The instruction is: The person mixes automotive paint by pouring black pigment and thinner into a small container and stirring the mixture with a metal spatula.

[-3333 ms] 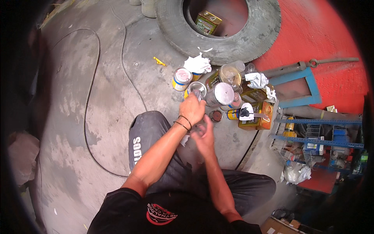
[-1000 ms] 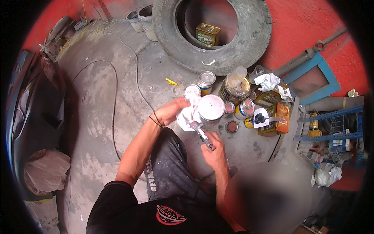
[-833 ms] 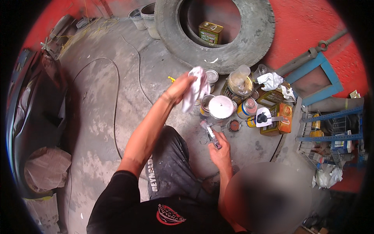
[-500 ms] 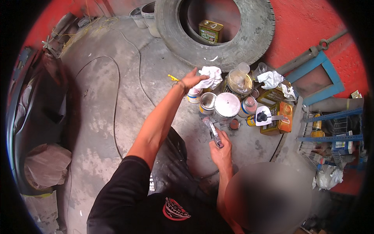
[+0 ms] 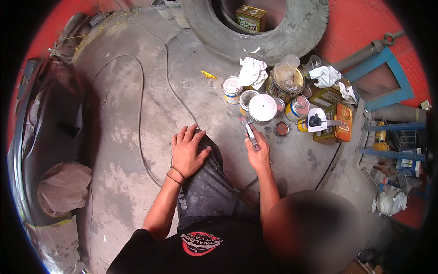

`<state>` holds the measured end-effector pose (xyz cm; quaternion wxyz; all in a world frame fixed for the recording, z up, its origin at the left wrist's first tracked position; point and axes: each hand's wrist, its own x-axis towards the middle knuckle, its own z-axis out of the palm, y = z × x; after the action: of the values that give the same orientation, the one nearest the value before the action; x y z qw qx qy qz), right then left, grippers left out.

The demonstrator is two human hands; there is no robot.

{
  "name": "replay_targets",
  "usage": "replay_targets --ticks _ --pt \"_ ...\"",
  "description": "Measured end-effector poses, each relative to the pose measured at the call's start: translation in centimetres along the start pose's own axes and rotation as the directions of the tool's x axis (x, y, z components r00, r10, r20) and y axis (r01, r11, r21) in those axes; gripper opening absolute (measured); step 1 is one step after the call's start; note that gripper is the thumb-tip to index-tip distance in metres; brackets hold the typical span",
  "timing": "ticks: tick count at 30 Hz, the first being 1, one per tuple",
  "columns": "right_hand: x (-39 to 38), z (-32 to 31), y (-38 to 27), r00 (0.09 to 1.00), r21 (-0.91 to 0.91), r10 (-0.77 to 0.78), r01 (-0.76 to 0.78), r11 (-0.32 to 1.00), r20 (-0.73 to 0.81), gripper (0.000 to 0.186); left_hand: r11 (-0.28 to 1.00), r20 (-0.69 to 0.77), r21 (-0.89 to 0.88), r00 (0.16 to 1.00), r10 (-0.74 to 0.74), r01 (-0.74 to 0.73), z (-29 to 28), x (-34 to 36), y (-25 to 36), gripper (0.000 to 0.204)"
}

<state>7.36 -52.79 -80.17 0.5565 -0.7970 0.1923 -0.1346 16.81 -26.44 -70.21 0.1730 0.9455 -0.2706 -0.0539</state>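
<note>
My left hand [image 5: 187, 150] lies open on my dark-trousered knee [image 5: 206, 180], fingers spread. My right hand [image 5: 259, 153] is closed round a slim, partly clear tool with a reddish tip [image 5: 249, 133]; its exact kind I cannot make out. The tip points at a can with a white-smeared lid [image 5: 263, 108]. Around it stand an open metal can [image 5: 248, 97], a can with a pinkish top [image 5: 232, 86] and a large tin [image 5: 285, 82] with a clear cup on top. A white crumpled cloth or paper [image 5: 252, 72] rests among the cans.
A big tyre [image 5: 292, 43] lies behind the cans, with a paint tin [image 5: 251, 19] inside it. A white palette with black paste [image 5: 315, 120] sits by rectangular tins [image 5: 340, 128] at right. A hose [image 5: 140, 105] snakes over the floor; a dark car panel [image 5: 45, 132] stands left.
My left hand has left the white crumpled cloth or paper by the cans and come back to my knee. The right hand still grips the tool. The view has shifted slightly.
</note>
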Motion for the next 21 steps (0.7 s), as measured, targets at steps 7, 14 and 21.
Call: replay_targets --ticks 7,14,21 --pt "-0.5 0.6 6.4 0.994 -0.008 0.097 -0.097 0.995 0.053 0.055 0.997 0.037 0.045 0.998 -0.056 0.055 -0.3 0.3 0.8 0.059" --pt "-2.5 -0.8 13.4 0.887 -0.001 0.412 -0.421 0.907 0.208 0.055 0.999 0.015 0.002 0.999 -0.043 0.043 -1.1 -0.1 2.0 0.057" --pt "-3.4 -0.7 17.9 0.871 -0.069 0.459 -0.454 0.888 0.172 0.049 1.0 0.0 -0.004 1.0 -0.028 0.028 -2.0 -0.5 2.7 0.054"
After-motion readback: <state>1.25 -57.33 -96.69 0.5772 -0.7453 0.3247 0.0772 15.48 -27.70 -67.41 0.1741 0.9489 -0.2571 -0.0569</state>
